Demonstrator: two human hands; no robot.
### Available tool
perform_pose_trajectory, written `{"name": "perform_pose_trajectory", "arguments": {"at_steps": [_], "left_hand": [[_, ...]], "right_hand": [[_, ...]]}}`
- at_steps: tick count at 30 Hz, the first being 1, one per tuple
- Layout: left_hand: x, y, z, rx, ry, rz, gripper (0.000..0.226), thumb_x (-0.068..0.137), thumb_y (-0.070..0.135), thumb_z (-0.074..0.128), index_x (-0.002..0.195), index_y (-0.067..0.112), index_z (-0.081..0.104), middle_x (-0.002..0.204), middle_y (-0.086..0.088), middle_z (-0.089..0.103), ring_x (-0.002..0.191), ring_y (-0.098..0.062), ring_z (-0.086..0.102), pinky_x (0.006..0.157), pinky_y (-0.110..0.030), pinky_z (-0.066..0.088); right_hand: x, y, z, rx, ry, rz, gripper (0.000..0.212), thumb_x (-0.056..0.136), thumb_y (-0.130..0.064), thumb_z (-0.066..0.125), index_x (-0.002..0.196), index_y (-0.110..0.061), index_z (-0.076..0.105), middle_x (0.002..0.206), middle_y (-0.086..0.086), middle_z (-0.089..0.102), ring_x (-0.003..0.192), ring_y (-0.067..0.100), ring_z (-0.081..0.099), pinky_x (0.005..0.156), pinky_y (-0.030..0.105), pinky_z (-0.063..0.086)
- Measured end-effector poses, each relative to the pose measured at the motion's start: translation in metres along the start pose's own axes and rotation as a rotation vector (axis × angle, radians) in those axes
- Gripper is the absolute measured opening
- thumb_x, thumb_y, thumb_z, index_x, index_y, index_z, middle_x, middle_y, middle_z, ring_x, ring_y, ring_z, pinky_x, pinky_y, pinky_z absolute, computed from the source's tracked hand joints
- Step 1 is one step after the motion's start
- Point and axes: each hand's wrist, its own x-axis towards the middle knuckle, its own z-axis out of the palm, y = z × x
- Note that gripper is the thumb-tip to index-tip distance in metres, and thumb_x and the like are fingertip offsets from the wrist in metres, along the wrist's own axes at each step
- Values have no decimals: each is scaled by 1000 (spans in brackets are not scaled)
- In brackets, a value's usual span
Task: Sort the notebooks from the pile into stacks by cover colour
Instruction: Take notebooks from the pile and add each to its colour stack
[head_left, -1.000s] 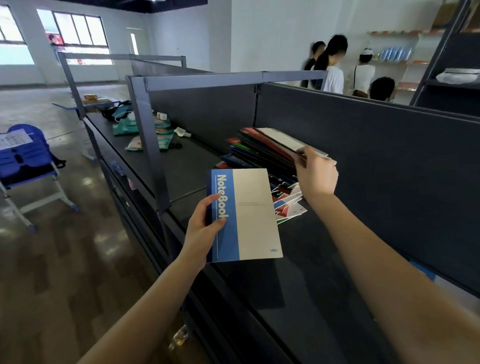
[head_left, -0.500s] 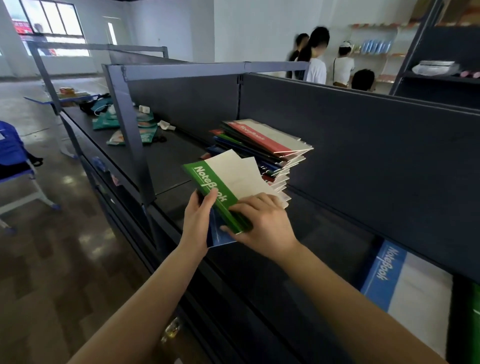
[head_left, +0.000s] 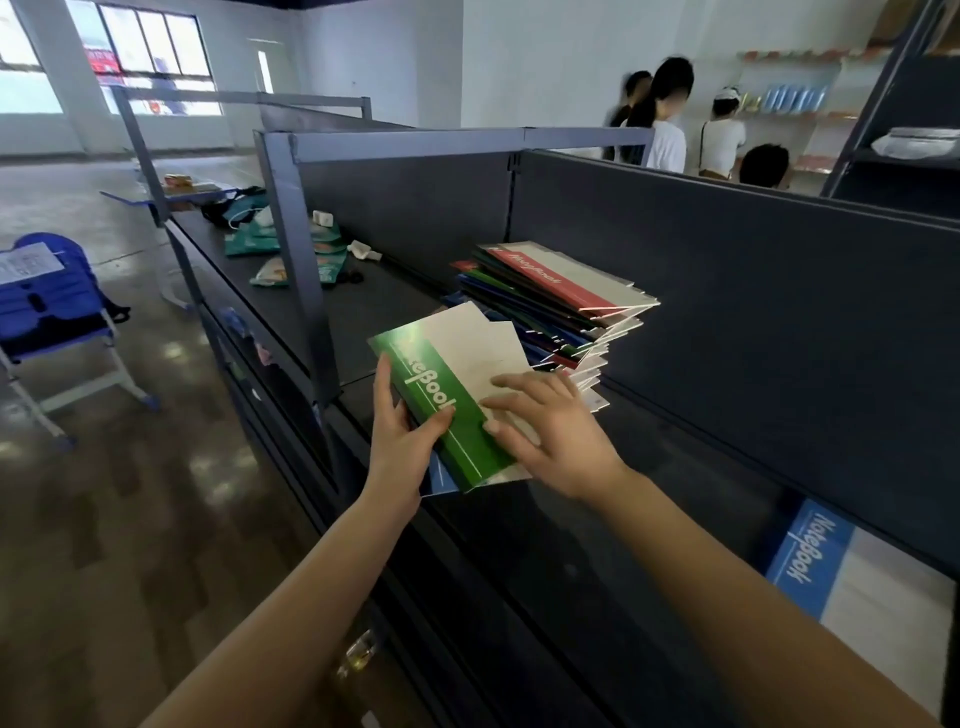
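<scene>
The left hand (head_left: 400, 441) is gripping a green notebook (head_left: 470, 447) by its spine edge, with the thumb lying over the green band and the fingers hidden beneath. A blue notebook (head_left: 441, 480) is peeping out just under it, seemingly caught in the same grip. The right hand (head_left: 550, 431) is resting flat on the pale half of the green cover, its fingers spread and nearly straight, holding nothing. The pair is hovering over the dark shelf (head_left: 545, 545), just in front of the pile (head_left: 561, 301). Its long axis is running diagonally, from far-left to near-right.

Another blue notebook (head_left: 810, 561) is lying on the shelf well off to the right. That side belongs to the right hand, which is nearer to it, so passing the hidden blue one across is probably what is coming next. The covers are looking thin, glossy and slippery (light is glaring off the green band), and the pile is fanning out unevenly, with its edges overhanging.
</scene>
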Motion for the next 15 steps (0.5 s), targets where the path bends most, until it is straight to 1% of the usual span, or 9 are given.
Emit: {"name": "perform_pose_trajectory", "arguments": {"at_steps": [3, 5, 7, 8, 9, 10, 12, 13, 15], "left_hand": [[1, 4, -4, 34, -3, -3, 71, 86, -9, 60, 138, 34, 38, 118, 9, 58, 102, -6, 61, 80, -25, 56], [3, 7, -6, 37, -14, -16, 67, 86, -9, 60, 132, 36, 42, 121, 8, 57, 107, -9, 59, 81, -25, 56], [3, 9, -8, 43, -28, -22, 68, 86, -9, 60, 132, 37, 42, 125, 6, 56, 111, -12, 58, 83, -26, 56], [3, 9, -8, 52, -36, -22, 69, 86, -9, 60, 132, 38, 41, 127, 5, 55, 112, -13, 58, 84, -27, 56], [3, 9, -9, 63, -45, -21, 69, 86, -9, 60, 132, 39, 41, 127, 5, 55, 113, -13, 58, 85, -28, 56], [4, 9, -9, 72, -52, -20, 70, 86, -8, 60, 133, 39, 40, 128, 5, 55, 113, -13, 58, 87, -30, 55], [5, 8, -10, 86, -59, -22, 70, 86, -8, 61, 133, 40, 40, 130, 4, 54, 113, -13, 58, 90, -32, 54], [6, 8, -10, 86, -60, -24, 70, 86, -7, 61, 133, 40, 40, 130, 3, 54, 113, -13, 58, 90, -33, 54], [8, 6, -10, 78, -57, -32, 70, 86, -7, 61, 133, 40, 40, 132, 2, 54, 114, -14, 58, 90, -33, 54]], "right_hand": [[25, 15, -11, -19, 219, 132, 44, 92, -43, 42, 115, -15, 67, 126, 5, 60, 116, 24, 53, 103, 47, 37], [44, 32, -21, -107, 289, 253, 42, 94, -37, 49, 126, -12, 60, 134, 8, 54, 125, 27, 48, 107, 49, 35], [57, 52, -30, -190, 184, 444, 50, 98, -36, 47, 141, -12, 42, 148, 8, 38, 141, 26, 29, 115, 54, 20], [60, 60, -32, -212, 115, 529, 54, 99, -37, 44, 145, -13, 34, 151, 7, 34, 144, 24, 22, 116, 55, 12], [60, 67, -32, -217, 75, 579, 53, 100, -37, 42, 146, -13, 32, 150, 8, 35, 144, 25, 23, 116, 55, 9], [59, 71, -32, -219, 84, 585, 49, 100, -34, 42, 144, -13, 35, 146, 10, 41, 139, 27, 32, 116, 54, 8], [56, 75, -30, -270, 185, 523, 37, 100, -25, 44, 134, -11, 51, 131, 11, 53, 118, 30, 54, 117, 53, 13], [55, 75, -29, -316, 235, 481, 33, 99, -22, 46, 128, -10, 57, 124, 12, 58, 106, 32, 60, 117, 52, 15], [53, 75, -27, -370, 323, 399, 28, 98, -21, 49, 116, -7, 65, 109, 14, 64, 89, 33, 65, 114, 55, 22]]}}
